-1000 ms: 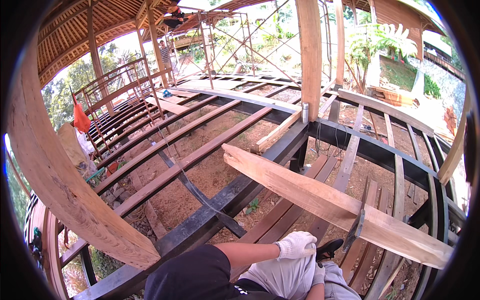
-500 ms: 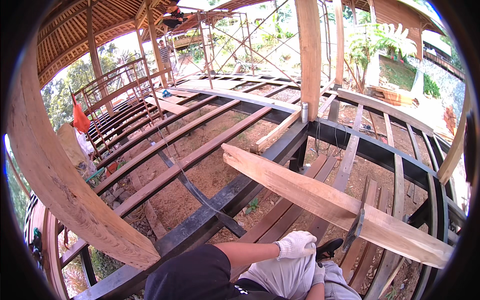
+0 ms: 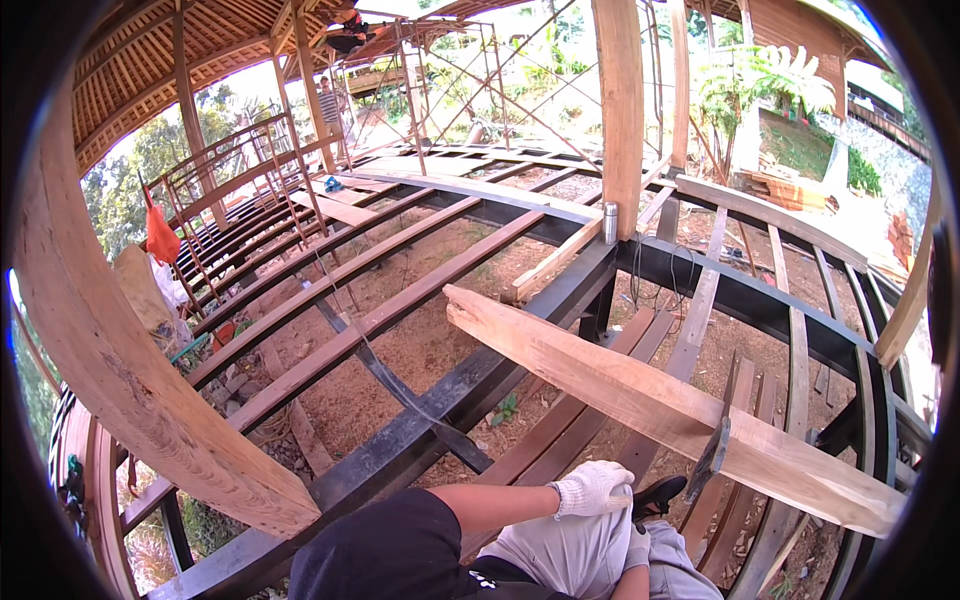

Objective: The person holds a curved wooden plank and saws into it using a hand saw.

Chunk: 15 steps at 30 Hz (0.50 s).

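My left hand [image 3: 594, 488], in a white knit glove, rests over my knee in light grey trousers [image 3: 545, 545], its fingers lying on the cloth and holding nothing I can see. Lower down, between my legs, is my gloved right hand [image 3: 638, 545]; its fingers are mostly hidden. Ahead of my knees a long, pale timber plank [image 3: 620, 385] lies slantwise across the frame, with one rough end. A dark, flat clamp-like piece [image 3: 711, 447] stands against its near side. My black shoe [image 3: 660, 497] shows beside the left hand.
Black steel beams [image 3: 440, 410] and wooden joists [image 3: 400, 315] form an open floor frame above bare earth. A thick curved post [image 3: 130, 350] leans at left, an upright post [image 3: 622, 120] stands ahead. A metal flask [image 3: 610, 224] sits at its foot. Scaffolding [image 3: 460, 90] and a person [image 3: 328, 108] are farther off.
My hands and the plank stay where they were. The view has shifted very slightly; the distant person has moved a little.
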Motion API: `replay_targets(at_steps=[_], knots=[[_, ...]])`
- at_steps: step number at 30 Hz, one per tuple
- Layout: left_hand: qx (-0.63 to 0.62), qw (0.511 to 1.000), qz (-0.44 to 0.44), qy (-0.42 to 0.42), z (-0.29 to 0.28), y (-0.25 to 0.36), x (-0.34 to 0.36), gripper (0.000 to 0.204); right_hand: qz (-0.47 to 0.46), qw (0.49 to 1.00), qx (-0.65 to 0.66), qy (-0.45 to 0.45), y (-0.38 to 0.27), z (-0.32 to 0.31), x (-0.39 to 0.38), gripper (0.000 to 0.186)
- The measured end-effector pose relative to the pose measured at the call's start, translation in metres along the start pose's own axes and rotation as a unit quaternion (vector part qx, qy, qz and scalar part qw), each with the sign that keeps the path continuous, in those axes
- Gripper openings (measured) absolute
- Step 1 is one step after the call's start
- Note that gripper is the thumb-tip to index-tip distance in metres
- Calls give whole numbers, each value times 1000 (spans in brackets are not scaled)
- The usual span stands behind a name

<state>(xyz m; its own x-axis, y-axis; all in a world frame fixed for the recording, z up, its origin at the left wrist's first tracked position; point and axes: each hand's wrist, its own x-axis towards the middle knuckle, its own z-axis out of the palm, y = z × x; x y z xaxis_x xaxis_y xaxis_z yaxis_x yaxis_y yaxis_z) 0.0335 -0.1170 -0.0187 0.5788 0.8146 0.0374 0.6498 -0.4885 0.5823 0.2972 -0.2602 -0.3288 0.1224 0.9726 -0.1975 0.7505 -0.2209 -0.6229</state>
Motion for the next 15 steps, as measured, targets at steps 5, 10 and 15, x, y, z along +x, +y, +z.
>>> replay_targets(at_steps=[5,10,15], knots=[[-5,1000,-2,1,0,1,0,55,-6,1000,-4,0,0,1,1,29],[-4,1000,0,2,-1,1,0,55,-12,1000,-8,0,1,2,2,29],[-7,1000,-3,2,-1,1,0,55,-17,1000,-12,0,2,3,1,29]])
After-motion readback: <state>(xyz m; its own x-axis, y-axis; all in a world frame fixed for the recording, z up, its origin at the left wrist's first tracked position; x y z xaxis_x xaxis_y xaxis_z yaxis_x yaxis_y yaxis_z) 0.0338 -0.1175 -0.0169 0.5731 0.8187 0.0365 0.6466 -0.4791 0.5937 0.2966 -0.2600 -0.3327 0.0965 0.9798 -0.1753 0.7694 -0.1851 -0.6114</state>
